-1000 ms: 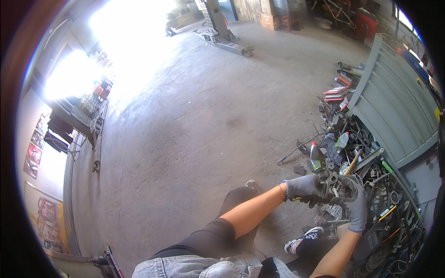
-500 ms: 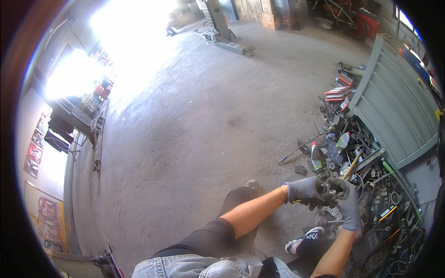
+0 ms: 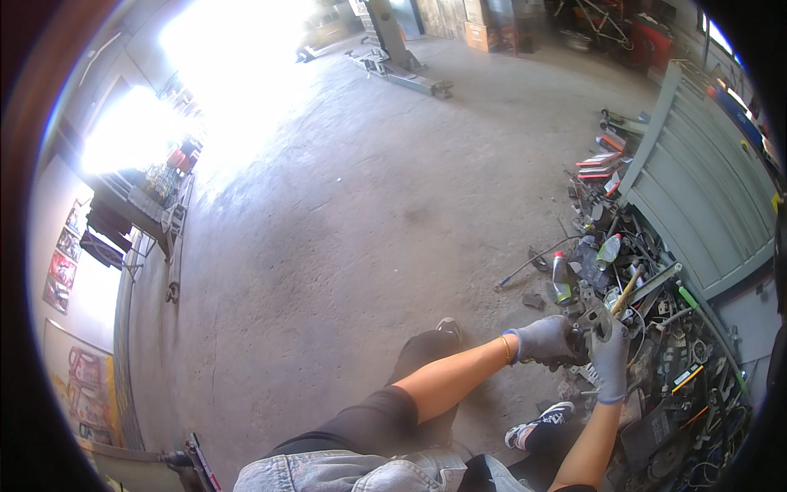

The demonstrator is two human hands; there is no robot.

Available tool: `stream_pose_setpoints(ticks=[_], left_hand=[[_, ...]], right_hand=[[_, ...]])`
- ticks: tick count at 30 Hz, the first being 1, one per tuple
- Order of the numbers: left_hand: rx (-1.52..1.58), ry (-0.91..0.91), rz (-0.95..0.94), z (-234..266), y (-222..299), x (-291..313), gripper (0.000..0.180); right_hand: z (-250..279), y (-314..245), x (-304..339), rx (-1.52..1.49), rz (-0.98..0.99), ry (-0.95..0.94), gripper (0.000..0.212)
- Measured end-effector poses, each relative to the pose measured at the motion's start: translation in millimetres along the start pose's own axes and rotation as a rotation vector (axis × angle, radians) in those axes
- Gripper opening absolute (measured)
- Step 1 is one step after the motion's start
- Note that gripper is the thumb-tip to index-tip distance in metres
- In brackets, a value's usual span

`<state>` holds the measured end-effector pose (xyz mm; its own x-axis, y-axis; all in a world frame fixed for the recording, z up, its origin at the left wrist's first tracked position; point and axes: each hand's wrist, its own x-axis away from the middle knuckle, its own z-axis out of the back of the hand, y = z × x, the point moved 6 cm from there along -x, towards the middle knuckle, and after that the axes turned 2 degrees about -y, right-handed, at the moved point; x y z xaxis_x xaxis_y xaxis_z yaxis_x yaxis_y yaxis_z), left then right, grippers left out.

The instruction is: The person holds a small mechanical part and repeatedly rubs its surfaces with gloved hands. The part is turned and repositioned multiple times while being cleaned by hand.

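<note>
Both hands wear grey work gloves with dark palms and are together above a heap of scrap car parts (image 3: 697,328). A grey, irregular metal car part (image 3: 596,312) stands up between them; its exact kind cannot be made out. My left hand (image 3: 543,338) is closed around the part's lower left side, where the fingers cover it. From the right, my right hand (image 3: 609,361) grips it with its fingers wrapped round the edge. Just beyond the part, a wooden handle (image 3: 626,293) sticks out of the heap.
Plastic bottles, one with a red cap (image 3: 561,279), lie at the heap's near edge. A large grey-green metal panel (image 3: 697,180) leans behind it. A rod (image 3: 525,269) lies on the concrete floor (image 3: 328,246). My shoe (image 3: 537,425) is close to the heap. Lift posts (image 3: 381,37) stand farther off.
The metal part has been turned upward, so more of it now shows above the gloves. My right hand has shifted its grip slightly; my left has moved a little to the right.
</note>
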<state>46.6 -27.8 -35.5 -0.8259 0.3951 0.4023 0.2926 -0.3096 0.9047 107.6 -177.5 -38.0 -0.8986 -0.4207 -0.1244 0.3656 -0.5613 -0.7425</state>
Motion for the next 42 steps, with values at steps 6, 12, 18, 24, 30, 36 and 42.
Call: stream_pose_setpoints(ticks=[6, 12, 18, 24, 30, 36, 42], left_hand=[[-0.048, 0.041, 0.012, 1, -3, -2, 0.037], [-0.161, 0.063, 0.014, 3, -4, -4, 0.036], [-0.08, 0.029, 0.033, 7, 6, 5, 0.038], [0.027, -0.037, -0.027, 12, 12, 13, 0.034], [0.083, -0.1, -0.078, 10, 11, 11, 0.033], [0.114, -0.035, -0.092, 14, 21, 18, 0.038], [0.112, 0.022, -0.079, 17, 13, 11, 0.039]], right_hand=[[-7, 4, -6, -0.031, 0.033, 0.042, 0.036], [-10, 19, -9, -0.182, -0.046, 0.039, 0.037], [-4, 11, -11, -0.422, 0.005, -0.043, 0.034], [27, -11, -2, -0.499, 0.06, -0.283, 0.053], [35, -22, 2, -0.467, 0.094, -0.291, 0.059], [37, -21, 3, -0.415, 0.012, -0.207, 0.054], [34, -20, 0, -0.228, 0.148, -0.055, 0.054]])
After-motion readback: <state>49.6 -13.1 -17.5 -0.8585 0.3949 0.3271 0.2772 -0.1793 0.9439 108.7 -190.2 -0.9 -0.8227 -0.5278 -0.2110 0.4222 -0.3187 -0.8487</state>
